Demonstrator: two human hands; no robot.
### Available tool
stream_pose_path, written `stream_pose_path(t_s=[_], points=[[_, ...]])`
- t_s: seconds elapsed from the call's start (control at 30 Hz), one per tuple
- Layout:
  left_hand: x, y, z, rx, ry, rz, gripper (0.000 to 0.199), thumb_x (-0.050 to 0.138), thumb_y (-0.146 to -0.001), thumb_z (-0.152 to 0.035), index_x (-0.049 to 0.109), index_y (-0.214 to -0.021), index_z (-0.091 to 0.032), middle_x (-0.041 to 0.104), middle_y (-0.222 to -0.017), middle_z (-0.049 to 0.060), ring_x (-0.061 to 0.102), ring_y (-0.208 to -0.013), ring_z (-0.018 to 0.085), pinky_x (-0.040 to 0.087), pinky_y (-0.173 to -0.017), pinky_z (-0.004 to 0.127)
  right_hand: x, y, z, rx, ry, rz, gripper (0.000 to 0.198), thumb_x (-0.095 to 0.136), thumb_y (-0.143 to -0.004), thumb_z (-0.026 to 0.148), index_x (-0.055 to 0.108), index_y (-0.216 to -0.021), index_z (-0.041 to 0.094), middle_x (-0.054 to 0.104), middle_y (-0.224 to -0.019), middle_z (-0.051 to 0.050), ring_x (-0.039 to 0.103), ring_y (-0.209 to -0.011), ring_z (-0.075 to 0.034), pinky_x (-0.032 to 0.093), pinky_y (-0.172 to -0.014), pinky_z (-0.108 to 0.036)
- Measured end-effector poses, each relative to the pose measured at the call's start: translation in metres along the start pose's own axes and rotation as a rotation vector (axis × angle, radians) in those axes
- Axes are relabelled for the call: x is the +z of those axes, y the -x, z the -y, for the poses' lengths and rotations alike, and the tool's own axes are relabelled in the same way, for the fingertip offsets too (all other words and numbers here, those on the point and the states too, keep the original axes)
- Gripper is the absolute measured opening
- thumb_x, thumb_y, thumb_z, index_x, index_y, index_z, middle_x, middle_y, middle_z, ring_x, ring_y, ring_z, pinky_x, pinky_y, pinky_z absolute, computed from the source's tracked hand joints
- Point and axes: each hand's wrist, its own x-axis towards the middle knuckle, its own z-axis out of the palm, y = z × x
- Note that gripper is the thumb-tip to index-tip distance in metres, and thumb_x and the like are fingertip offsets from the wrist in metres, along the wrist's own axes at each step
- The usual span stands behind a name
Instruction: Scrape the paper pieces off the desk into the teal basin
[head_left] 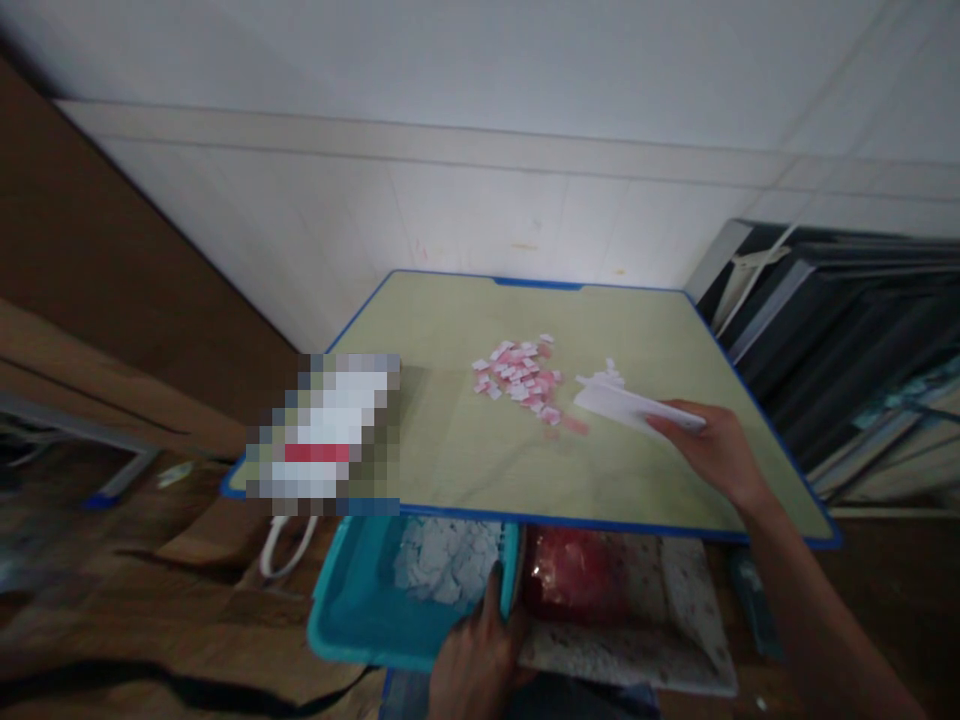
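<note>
My right hand (709,445) is closed around the narrow end of a long white scraper-like tool (619,402), whose wide end rests on the board to the left. Beside that end lie some small white pieces (610,370). Further left is a loose pile of small pink and white pieces (517,372). Below the board's front edge, my left hand (480,645) grips the right side of a teal plastic basket (360,625), its index finger along the rim. White flat pieces (448,560) fill part of the basket.
A pale green board (435,450) with a blue edge forms the tabletop against the white wall. A blurred-out white object (330,425) stands at its left. Under the front right is a spotted tray (630,650) with red contents. Dark panels (847,320) lean at the right.
</note>
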Motion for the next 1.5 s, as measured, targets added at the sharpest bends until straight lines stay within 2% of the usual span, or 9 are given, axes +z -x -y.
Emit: stream_pose_path(t_s=[0.1,0.2,0.47,0.67,0.77,0.87,1.03,1.23,1.5], points=[[-0.004,0.0,-0.001,-0.006,0.014,0.029,0.05,0.064,-0.06,-0.026,0.048,-0.107,-0.026,0.038,-0.125,0.019,0.06,-0.079,0.025,0.05,-0.064,0.036,-0.008,0.002,0.002,-0.017,-0.02,0.102,0.024,0.052,-0.071,0.038,0.066,-0.073,0.018,0.066,-0.065,-0.001,0.059,-0.052,-0.015,0.043,-0.044,-0.023],[-0.005,0.0,-0.001,-0.004,0.02,0.012,0.058,0.064,-0.059,-0.026,0.042,-0.113,-0.025,0.038,-0.124,0.021,0.059,-0.08,0.026,0.05,-0.065,0.036,-0.012,0.001,0.002,-0.003,-0.025,0.093,0.025,0.052,-0.071,0.038,0.066,-0.075,0.018,0.067,-0.065,-0.001,0.059,-0.053,-0.015,0.044,-0.045,-0.022],[-0.004,0.0,-0.001,-0.013,0.048,0.043,0.051,0.062,-0.062,-0.024,0.045,-0.109,-0.026,0.034,-0.128,0.019,0.058,-0.083,0.025,0.049,-0.068,0.035,0.015,-0.02,0.0,-0.109,-0.08,0.072,0.024,0.048,-0.074,0.033,0.065,-0.085,0.019,0.067,-0.086,-0.004,0.062,-0.075,-0.021,0.048,-0.065,-0.031],[-0.002,0.0,-0.001,-0.003,0.029,-0.006,0.041,0.063,-0.061,-0.025,0.052,-0.1,-0.025,0.041,-0.123,0.02,0.06,-0.076,0.025,0.05,-0.062,0.036,-0.019,-0.009,0.001,-0.133,-0.003,0.294,0.024,0.05,-0.074,0.034,0.067,-0.081,0.018,0.068,-0.072,-0.003,0.061,-0.06,-0.017,0.044,-0.047,-0.022],[-0.002,0.001,-0.002,-0.013,0.026,0.002,0.043,0.062,-0.061,-0.024,0.05,-0.102,-0.027,0.04,-0.124,0.018,0.06,-0.077,0.024,0.05,-0.064,0.035,-0.031,-0.003,-0.001,-0.12,-0.001,0.259,0.022,0.051,-0.073,0.034,0.067,-0.08,0.02,0.068,-0.071,-0.002,0.06,-0.058,-0.016,0.044,-0.048,-0.022],[-0.002,0.001,-0.001,-0.012,0.032,0.02,0.044,0.062,-0.062,-0.025,0.048,-0.104,-0.027,0.04,-0.124,0.017,0.059,-0.079,0.024,0.049,-0.065,0.034,-0.023,-0.003,-0.002,-0.082,-0.035,0.185,0.022,0.051,-0.073,0.035,0.067,-0.079,0.021,0.068,-0.076,-0.003,0.062,-0.064,-0.018,0.048,-0.055,-0.025],[0.0,0.0,-0.001,-0.015,0.007,-0.021,0.046,0.063,-0.06,-0.026,0.048,-0.104,-0.028,0.041,-0.124,0.017,0.06,-0.076,0.024,0.049,-0.063,0.035,-0.001,-0.009,0.0,-0.085,-0.082,0.185,0.027,0.049,-0.074,0.036,0.067,-0.082,0.018,0.068,-0.082,-0.005,0.062,-0.07,-0.021,0.049,-0.064,-0.032],[-0.001,0.0,-0.002,-0.017,0.013,-0.021,0.048,0.065,-0.059,-0.026,0.049,-0.104,-0.027,0.04,-0.124,0.018,0.06,-0.075,0.025,0.05,-0.062,0.035,-0.009,-0.005,-0.001,-0.173,-0.203,0.433,0.024,0.052,-0.073,0.03,0.066,-0.087,0.015,0.067,-0.084,-0.006,0.062,-0.074,-0.019,0.048,-0.064,-0.027],[-0.004,0.0,-0.002,-0.01,0.014,-0.027,0.051,0.063,-0.06,-0.024,0.047,-0.109,-0.026,0.041,-0.123,0.02,0.06,-0.075,0.025,0.05,-0.062,0.036,-0.001,-0.011,0.013,-0.111,-0.249,0.392,0.025,0.05,-0.075,0.03,0.065,-0.089,0.016,0.067,-0.086,-0.005,0.062,-0.075,-0.018,0.047,-0.065,-0.025]])
